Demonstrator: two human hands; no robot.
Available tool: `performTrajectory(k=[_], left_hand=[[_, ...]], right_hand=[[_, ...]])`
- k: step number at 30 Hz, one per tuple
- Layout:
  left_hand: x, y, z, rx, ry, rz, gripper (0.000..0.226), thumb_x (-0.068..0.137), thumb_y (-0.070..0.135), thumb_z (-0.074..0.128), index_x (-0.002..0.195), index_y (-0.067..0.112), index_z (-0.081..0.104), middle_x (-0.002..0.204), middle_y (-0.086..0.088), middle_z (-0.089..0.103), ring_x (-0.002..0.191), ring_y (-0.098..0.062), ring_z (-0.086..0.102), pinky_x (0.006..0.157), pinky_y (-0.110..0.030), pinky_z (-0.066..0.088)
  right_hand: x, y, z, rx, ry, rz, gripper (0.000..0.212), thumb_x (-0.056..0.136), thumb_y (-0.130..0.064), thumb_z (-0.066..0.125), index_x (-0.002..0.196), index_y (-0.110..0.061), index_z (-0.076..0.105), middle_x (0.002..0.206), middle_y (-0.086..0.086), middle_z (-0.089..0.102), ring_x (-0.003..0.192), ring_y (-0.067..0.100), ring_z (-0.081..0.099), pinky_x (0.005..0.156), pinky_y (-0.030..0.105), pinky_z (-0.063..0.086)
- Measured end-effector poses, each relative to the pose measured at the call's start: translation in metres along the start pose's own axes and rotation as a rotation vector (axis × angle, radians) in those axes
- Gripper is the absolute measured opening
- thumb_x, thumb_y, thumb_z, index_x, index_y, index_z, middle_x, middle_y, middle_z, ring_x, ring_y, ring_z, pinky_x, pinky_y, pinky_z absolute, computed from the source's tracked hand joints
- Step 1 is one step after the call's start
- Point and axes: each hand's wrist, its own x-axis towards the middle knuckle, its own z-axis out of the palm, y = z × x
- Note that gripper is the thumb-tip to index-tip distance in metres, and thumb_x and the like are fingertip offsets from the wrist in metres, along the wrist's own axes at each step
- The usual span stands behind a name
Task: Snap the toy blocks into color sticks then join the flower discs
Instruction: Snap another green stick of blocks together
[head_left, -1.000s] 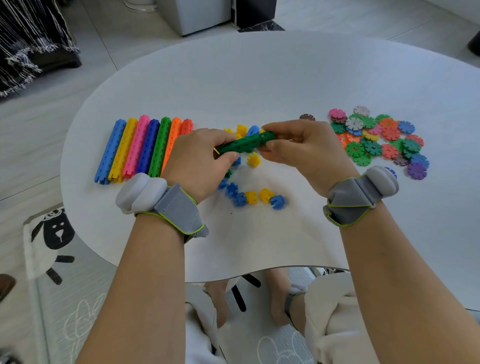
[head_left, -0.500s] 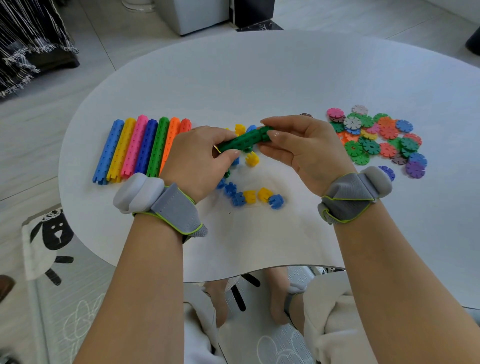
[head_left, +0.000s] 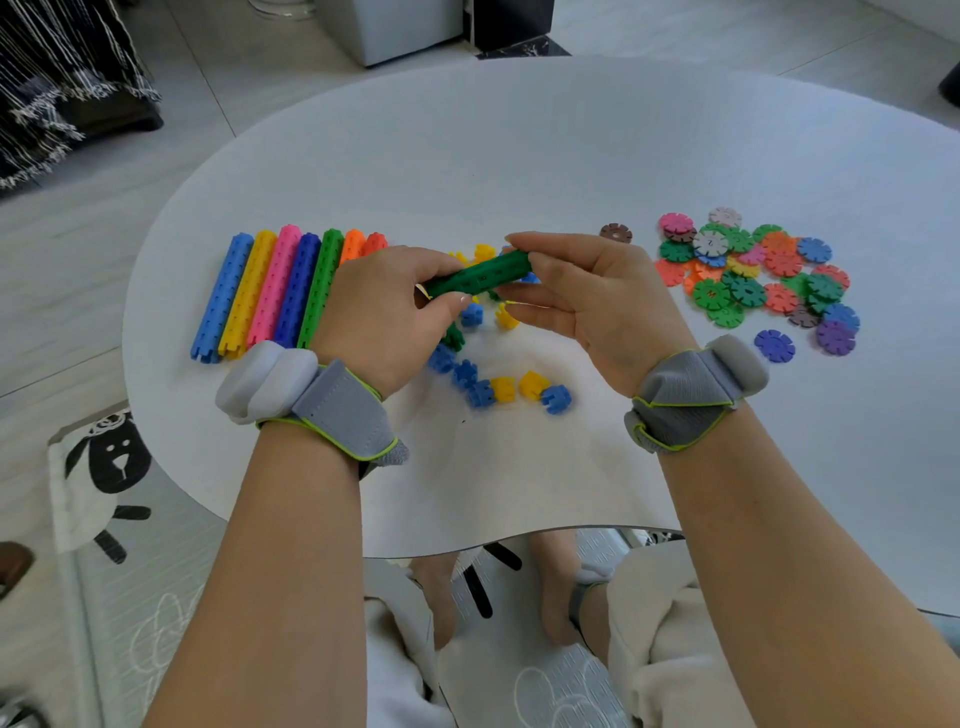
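Head view: what are the hands holding?

— Fingers of the left hand (head_left: 384, 317) and right hand (head_left: 587, 306) curl round opposite ends of the dark green stick (head_left: 480, 278), lifted above loose blocks (head_left: 498, 387) mid-tabletop (head_left: 519, 156).

— And elsewhere?

— By the left edge lie finished sticks (head_left: 270, 291); flower discs (head_left: 753, 275) lie toward the right.

White table (head_left: 519, 156) carrying colour sticks (head_left: 272, 291) lying side by side at left, blue and yellow blocks (head_left: 504, 389) sitting loose mid-table, flower discs (head_left: 748, 291) piling at right — one brown disc (head_left: 616, 233) apart
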Motion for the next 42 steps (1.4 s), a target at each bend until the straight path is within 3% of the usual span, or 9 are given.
performTrajectory(k=[3, 7, 13, 19, 27, 30, 34, 39, 42], left_hand=[[0.001, -0.006, -0.004, -0.013, 0.005, -0.053, 0.026, 0.086, 0.021, 0.063, 0.111, 0.018, 0.067, 0.077, 0.004, 0.061, 0.078, -0.021, 0.065, 0.085, -0.036, 0.05], [-0.001, -0.012, -0.008, 0.032, -0.015, -0.09, 0.025, 0.086, 0.02, 0.062, 0.11, 0.018, 0.067, 0.074, 0.007, 0.059, 0.078, -0.022, 0.064, 0.086, -0.039, 0.05], [-0.004, -0.018, -0.013, 0.047, 0.021, -0.118, 0.024, 0.087, 0.02, 0.062, 0.11, 0.016, 0.067, 0.075, 0.004, 0.06, 0.079, -0.025, 0.063, 0.084, -0.039, 0.051], [-0.005, -0.015, -0.013, 0.048, 0.037, -0.105, 0.024, 0.088, 0.021, 0.06, 0.111, 0.016, 0.067, 0.079, 0.002, 0.063, 0.08, -0.023, 0.064, 0.083, -0.038, 0.05], [-0.006, -0.015, -0.016, 0.023, 0.022, -0.11, 0.025, 0.088, 0.021, 0.059, 0.113, 0.017, 0.066, 0.078, 0.003, 0.06, 0.081, -0.021, 0.063, 0.084, -0.034, 0.049], [-0.006, -0.015, -0.018, 0.035, 0.023, -0.118, 0.025, 0.089, 0.022, 0.059, 0.113, 0.018, 0.066, 0.08, 0.002, 0.062, 0.082, -0.021, 0.063, 0.084, -0.033, 0.048], [-0.006, -0.013, -0.018, 0.024, 0.017, -0.122, 0.024, 0.089, 0.022, 0.059, 0.112, 0.018, 0.066, 0.079, 0.003, 0.062, 0.082, -0.02, 0.063, 0.085, -0.034, 0.049], [-0.006, -0.009, -0.015, 0.003, 0.004, -0.122, 0.023, 0.089, 0.021, 0.059, 0.111, 0.018, 0.066, 0.076, 0.005, 0.059, 0.082, -0.02, 0.063, 0.085, -0.034, 0.048], [-0.006, -0.006, -0.014, 0.003, -0.002, -0.117, 0.023, 0.089, 0.021, 0.059, 0.111, 0.019, 0.066, 0.078, 0.006, 0.059, 0.083, -0.019, 0.062, 0.084, -0.031, 0.047]], right_hand=[[0.0, 0.002, 0.009, -0.096, 0.09, -0.032, 0.025, 0.096, -0.002, 0.046, 0.112, -0.016, 0.06, 0.1, 0.007, 0.068, 0.077, 0.022, 0.07, 0.069, 0.034, 0.059], [0.006, 0.012, 0.013, -0.548, 0.169, -0.169, 0.012, 0.085, -0.007, 0.063, 0.094, -0.015, 0.064, 0.067, -0.004, 0.061, 0.05, 0.01, 0.057, 0.056, 0.028, 0.049], [0.009, 0.01, 0.023, -0.763, 0.177, -0.21, 0.009, 0.08, -0.02, 0.072, 0.078, -0.019, 0.064, 0.066, -0.011, 0.057, 0.062, 0.002, 0.051, 0.062, 0.017, 0.042], [0.008, 0.016, 0.046, -1.255, 0.032, -0.14, 0.03, 0.086, -0.044, 0.061, 0.092, -0.016, 0.069, 0.086, -0.001, 0.068, 0.085, 0.018, 0.061, 0.077, 0.036, 0.051], [0.009, 0.012, 0.048, -1.34, -0.011, -0.158, 0.028, 0.085, -0.025, 0.056, 0.095, -0.005, 0.072, 0.089, 0.013, 0.07, 0.087, 0.027, 0.063, 0.079, 0.039, 0.052], [0.01, 0.009, 0.042, -1.187, 0.085, -0.193, 0.023, 0.081, -0.02, 0.058, 0.089, -0.005, 0.073, 0.084, 0.015, 0.071, 0.082, 0.027, 0.066, 0.078, 0.039, 0.053], [0.011, 0.0, 0.028, -0.676, 0.272, -0.151, 0.018, 0.077, -0.011, 0.062, 0.068, -0.024, 0.071, 0.062, 0.001, 0.069, 0.057, 0.012, 0.067, 0.071, 0.034, 0.059], [0.018, 0.002, 0.023, -0.011, 0.301, 0.023, 0.009, 0.087, 0.003, 0.059, 0.091, -0.003, 0.064, 0.084, 0.015, 0.067, 0.074, 0.024, 0.07, 0.075, 0.031, 0.059], [0.016, 0.0, 0.025, 0.161, 0.224, 0.074, 0.008, 0.092, 0.001, 0.054, 0.092, -0.003, 0.061, 0.089, 0.015, 0.066, 0.078, 0.024, 0.07, 0.074, 0.029, 0.059]])
